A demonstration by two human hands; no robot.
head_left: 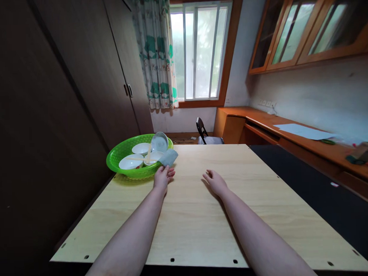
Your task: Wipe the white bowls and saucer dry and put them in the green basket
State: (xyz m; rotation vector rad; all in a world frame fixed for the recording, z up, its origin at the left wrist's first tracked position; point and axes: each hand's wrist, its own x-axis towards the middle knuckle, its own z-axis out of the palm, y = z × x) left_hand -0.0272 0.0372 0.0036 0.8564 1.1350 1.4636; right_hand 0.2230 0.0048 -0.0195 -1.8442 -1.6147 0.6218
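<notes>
A green plastic basin (112,166) sits at the far left of the wooden board. Inside it are several bowls, among them a white bowl (129,163) at the left and a greyish bowl (160,142) tipped up at the back right. Pale chopsticks (148,153) lie across the bowls. Over the basin's right rim hangs a grey-blue cloth (169,157). My left hand (163,179) pinches the cloth's lower edge between thumb and forefinger, its other fingers loose. My right hand (215,181) hovers above the board with nothing in it, fingers apart and slightly bent.
The pale wooden board (193,218) has small holes along its edges. Behind it stands a folding chair (203,131). A dark wardrobe (79,77) rises on the left. Along the right wall runs an orange-brown desk (249,116) with paper sheets (304,131) on it.
</notes>
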